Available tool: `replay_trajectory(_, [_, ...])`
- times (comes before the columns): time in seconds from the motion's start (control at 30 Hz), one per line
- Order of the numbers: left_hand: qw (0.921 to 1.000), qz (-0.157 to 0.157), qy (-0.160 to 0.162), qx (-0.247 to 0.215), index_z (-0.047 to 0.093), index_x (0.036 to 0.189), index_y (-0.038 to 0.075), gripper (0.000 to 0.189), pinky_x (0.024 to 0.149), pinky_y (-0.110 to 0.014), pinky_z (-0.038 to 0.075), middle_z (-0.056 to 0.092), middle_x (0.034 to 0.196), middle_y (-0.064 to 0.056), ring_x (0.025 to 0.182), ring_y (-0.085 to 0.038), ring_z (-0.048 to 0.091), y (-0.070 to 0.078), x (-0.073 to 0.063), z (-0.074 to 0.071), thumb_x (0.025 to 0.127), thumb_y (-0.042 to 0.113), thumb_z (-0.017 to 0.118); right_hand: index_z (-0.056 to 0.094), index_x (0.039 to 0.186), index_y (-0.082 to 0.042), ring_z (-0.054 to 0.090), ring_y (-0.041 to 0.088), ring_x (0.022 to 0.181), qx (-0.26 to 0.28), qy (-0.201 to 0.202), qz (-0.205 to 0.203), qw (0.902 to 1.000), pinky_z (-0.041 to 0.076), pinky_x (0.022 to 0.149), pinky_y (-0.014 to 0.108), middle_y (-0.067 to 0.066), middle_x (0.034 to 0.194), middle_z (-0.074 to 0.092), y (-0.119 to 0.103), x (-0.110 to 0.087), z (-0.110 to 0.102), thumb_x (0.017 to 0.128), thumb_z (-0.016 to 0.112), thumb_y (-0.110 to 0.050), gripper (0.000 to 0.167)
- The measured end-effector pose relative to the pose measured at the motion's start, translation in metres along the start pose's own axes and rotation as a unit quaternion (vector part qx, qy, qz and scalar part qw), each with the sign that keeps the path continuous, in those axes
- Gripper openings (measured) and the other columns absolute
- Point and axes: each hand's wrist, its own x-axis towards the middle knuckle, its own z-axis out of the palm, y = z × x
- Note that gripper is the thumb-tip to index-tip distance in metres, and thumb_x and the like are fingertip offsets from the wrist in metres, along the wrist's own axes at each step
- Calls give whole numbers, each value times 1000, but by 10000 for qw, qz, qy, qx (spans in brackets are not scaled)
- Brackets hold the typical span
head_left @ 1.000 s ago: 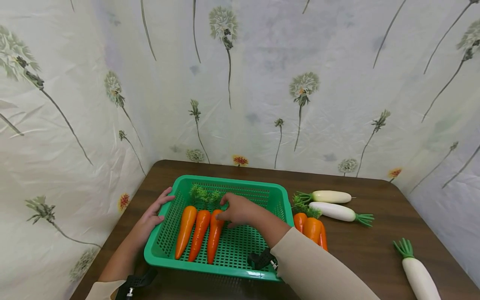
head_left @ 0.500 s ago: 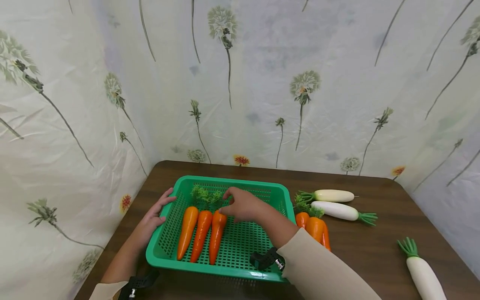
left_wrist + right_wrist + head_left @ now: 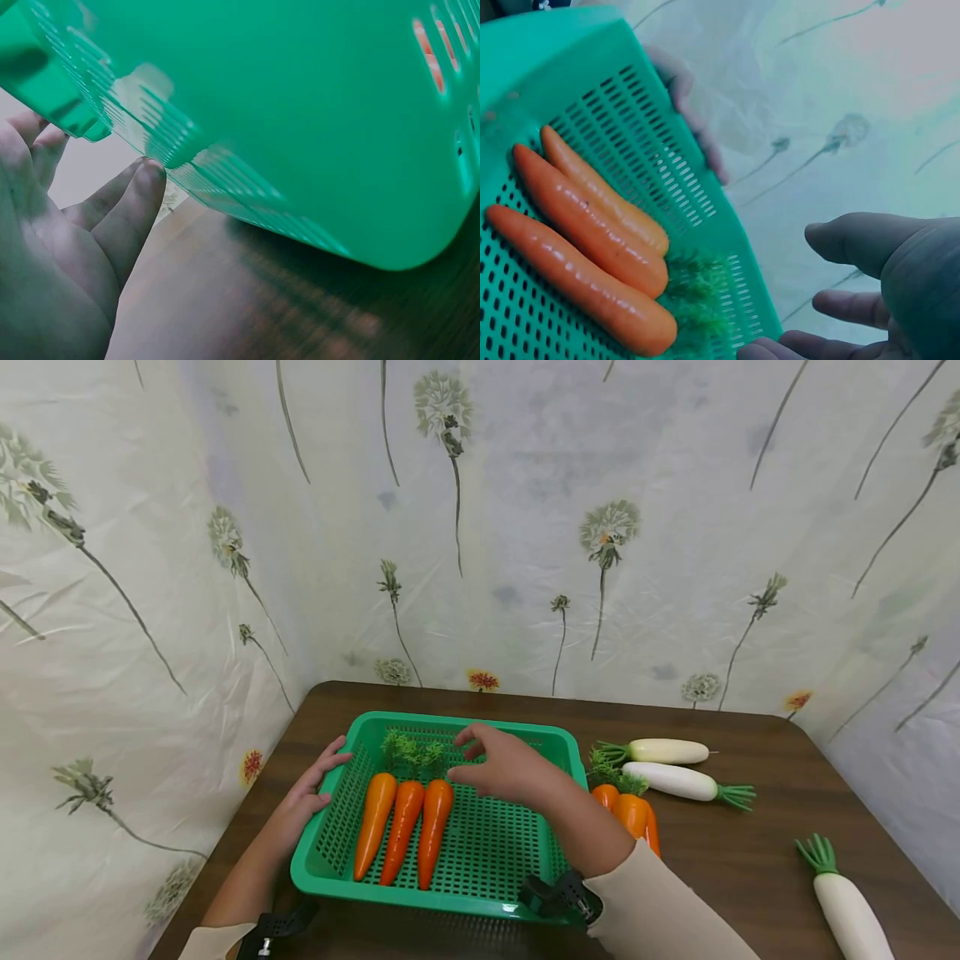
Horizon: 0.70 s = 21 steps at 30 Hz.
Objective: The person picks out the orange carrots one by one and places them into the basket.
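Inside the green plastic basket (image 3: 442, 902), three orange carrots (image 3: 403, 831) lie side by side toward the left, their leafy green tops (image 3: 412, 753) at the far wall. My left hand (image 3: 300, 802) rests on the basket's left rim with fairly straight fingers; in the left wrist view, the fingertips (image 3: 152, 171) touch the basket's outer side. Over the middle of the basket hovers my right hand (image 3: 513, 767), fingers loosely bent and spread, just right of the third carrot. The right wrist view shows nothing between its thumb (image 3: 847, 238) and fingers.
More carrots (image 3: 632, 814) lie on the brown table (image 3: 720, 852) right of the basket, partly hidden by my right arm. Two white radishes (image 3: 670, 780) sit behind them, and another radish (image 3: 851, 914) is near the right edge. Floral cloth (image 3: 510, 527) hangs behind and at the sides.
My right hand has let go of the third carrot's upper end and lifted away up and to the right. That carrot stands slightly straighter beside the others. The left hand stays on the rim.
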Motion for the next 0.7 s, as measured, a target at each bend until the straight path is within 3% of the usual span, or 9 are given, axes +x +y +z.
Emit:
replay_trajectory(0.3, [10000, 54, -18, -31, 35, 151, -13, 53, 110, -13, 33, 14, 176, 0, 151, 8, 20, 0, 1, 1, 98, -8, 32, 56, 140, -22, 69, 23, 88, -125, 151, -26, 9998, 56, 81, 43, 9, 139, 61, 4, -31, -8, 97, 74, -34, 49])
replay_trajectory(0.7, [10000, 4, 8, -75, 35, 151, -12, 53, 110, -13, 33, 13, 176, 1, 151, 8, 19, -2, 0, -1, 99, -8, 32, 56, 142, -22, 65, 24, 116, 337, 442, -21, 9985, 56, 92, 45, 5, 140, 61, 31, -70, -28, 97, 73, -37, 50])
